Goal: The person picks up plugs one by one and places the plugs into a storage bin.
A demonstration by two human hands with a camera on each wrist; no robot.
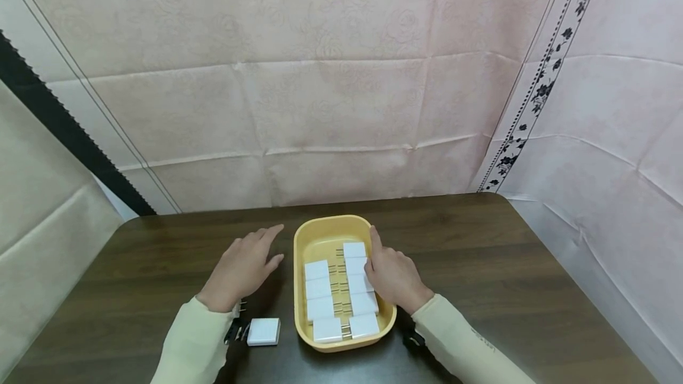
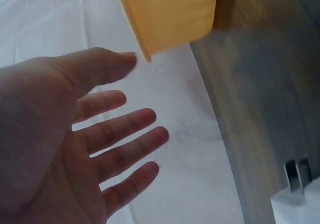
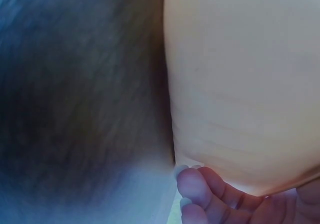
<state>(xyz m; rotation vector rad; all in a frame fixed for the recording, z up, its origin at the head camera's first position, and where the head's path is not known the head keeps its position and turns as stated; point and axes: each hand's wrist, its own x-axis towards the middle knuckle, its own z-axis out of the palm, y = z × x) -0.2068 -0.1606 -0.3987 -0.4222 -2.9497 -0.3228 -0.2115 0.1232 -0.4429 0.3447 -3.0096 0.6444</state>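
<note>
A yellow plastic tray (image 1: 320, 230) stands on the table, holding two columns of white plug adapters (image 1: 319, 307) with their metal prongs facing inward. At its right wall my right hand (image 1: 397, 280) grips the rim, thumb inside and fingers outside; in the right wrist view the fingertips (image 3: 194, 186) curl against the tray's outer wall (image 3: 240, 84). My left hand (image 1: 237, 271) hovers left of the tray, apart from it, fingers extended and holding nothing. Below that hand, one white plug adapter (image 1: 263, 332) lies on the table, its prongs (image 2: 298, 174) showing in the left wrist view.
The dark wooden table (image 1: 480, 277) has rounded far corners. Pale cloth (image 1: 341, 105) hangs behind it and on both sides. A dark wrist camera mount (image 1: 413, 336) sits under my right sleeve.
</note>
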